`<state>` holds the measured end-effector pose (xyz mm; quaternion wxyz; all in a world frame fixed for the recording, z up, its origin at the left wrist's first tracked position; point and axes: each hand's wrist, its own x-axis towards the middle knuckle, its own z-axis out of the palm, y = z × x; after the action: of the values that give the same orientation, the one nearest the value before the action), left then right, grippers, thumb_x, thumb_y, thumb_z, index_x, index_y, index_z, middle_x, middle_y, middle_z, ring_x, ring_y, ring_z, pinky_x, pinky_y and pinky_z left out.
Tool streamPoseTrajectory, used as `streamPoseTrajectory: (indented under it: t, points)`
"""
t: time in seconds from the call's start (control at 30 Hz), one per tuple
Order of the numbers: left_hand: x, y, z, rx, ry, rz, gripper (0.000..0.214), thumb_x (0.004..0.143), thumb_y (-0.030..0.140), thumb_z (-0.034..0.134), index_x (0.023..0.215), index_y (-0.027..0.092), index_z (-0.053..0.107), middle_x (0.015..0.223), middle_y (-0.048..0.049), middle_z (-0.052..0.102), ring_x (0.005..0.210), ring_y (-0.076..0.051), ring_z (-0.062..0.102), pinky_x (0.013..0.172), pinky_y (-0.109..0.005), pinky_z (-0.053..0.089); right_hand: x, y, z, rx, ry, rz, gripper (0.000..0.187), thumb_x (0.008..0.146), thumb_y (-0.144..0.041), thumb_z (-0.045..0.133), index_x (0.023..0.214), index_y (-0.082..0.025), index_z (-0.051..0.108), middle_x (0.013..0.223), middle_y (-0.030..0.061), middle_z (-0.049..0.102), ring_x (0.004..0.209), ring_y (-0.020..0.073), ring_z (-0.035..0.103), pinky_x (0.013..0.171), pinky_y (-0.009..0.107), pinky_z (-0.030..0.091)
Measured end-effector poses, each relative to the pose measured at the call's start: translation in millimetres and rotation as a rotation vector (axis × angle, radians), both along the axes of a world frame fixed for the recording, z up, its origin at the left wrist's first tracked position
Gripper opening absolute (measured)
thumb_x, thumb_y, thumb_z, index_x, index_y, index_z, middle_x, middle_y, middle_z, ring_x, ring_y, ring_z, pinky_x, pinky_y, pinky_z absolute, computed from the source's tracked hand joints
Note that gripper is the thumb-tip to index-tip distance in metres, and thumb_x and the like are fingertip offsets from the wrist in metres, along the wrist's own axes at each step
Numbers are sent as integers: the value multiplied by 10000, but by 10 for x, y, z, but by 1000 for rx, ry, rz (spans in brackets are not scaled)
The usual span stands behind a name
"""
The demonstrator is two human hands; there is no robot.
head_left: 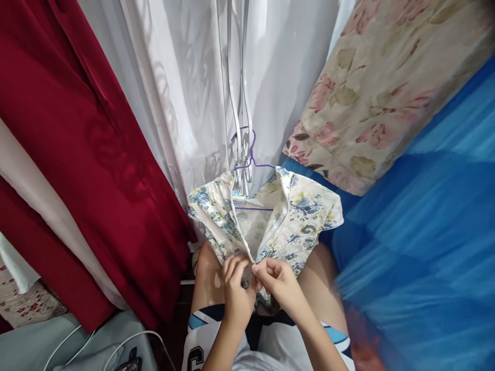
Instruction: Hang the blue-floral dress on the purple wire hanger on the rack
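Observation:
A small floral shirt (294,216) in cream with blue flowers hangs on a purple hanger (252,154) in front of a white curtain. Both my hands meet at the shirt's front opening, low in the middle. My left hand (236,288) is closed, pinching the left edge of the placket. My right hand (276,281) is closed too, fingers pinched on the right edge where the two sides join. What sits between the fingertips is too small to make out.
A red curtain (77,154) hangs at the left, a white sheer curtain (185,93) behind the shirt. A flowered pillow (379,87) lies on blue bedding (433,237) at the right. White cables (88,345) trail over a grey surface at the lower left.

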<state>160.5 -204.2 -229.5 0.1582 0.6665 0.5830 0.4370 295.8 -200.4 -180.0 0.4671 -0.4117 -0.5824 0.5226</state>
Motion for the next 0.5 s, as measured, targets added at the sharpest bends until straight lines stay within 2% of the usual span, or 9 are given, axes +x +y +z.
streamPoseTrajectory:
  t: [0.07,0.13,0.2,0.27,0.4,0.5]
  points:
    - [98,16,53,-53,25,-70,217,962,349,404,898,299,605,976,-100,669,1034,-269,608,902,-414,483,29,11,71,-19,30,-2,247,737,-461,714,602,-293,593,502,-26,596,389,174,407,424,302,285]
    - [147,26,140,-64,89,-142,197,945,285,410,875,288,594,903,-96,673,943,-273,627,841,-411,486,70,92,222,-15,73,-52,283,761,-451,697,587,-258,586,484,-25,574,377,139,376,413,279,270]
    - [164,23,253,-67,221,-243,188,909,213,431,945,275,606,947,-105,684,953,-288,631,858,-430,478,110,252,467,25,118,-129,318,777,-436,689,567,-222,586,463,-26,544,372,108,362,402,251,257]
    - [177,10,373,-83,384,-320,267,864,145,448,1044,248,616,1015,-126,687,990,-307,630,887,-455,473,129,465,789,92,155,-172,299,771,-416,701,590,-192,620,468,-25,545,372,87,362,385,229,235]
    - [240,-12,532,-166,671,-341,445,761,32,516,1177,156,614,1136,-215,657,1083,-352,615,920,-477,468,94,840,1431,216,182,-153,298,746,-375,720,563,-163,619,516,-5,583,383,63,386,379,214,261]
    - [226,31,606,-208,737,-390,370,759,34,549,1104,121,650,1059,-231,672,1019,-370,638,834,-467,496,62,919,1670,275,203,-173,277,758,-354,708,584,-157,623,527,-2,587,387,55,387,384,209,268]
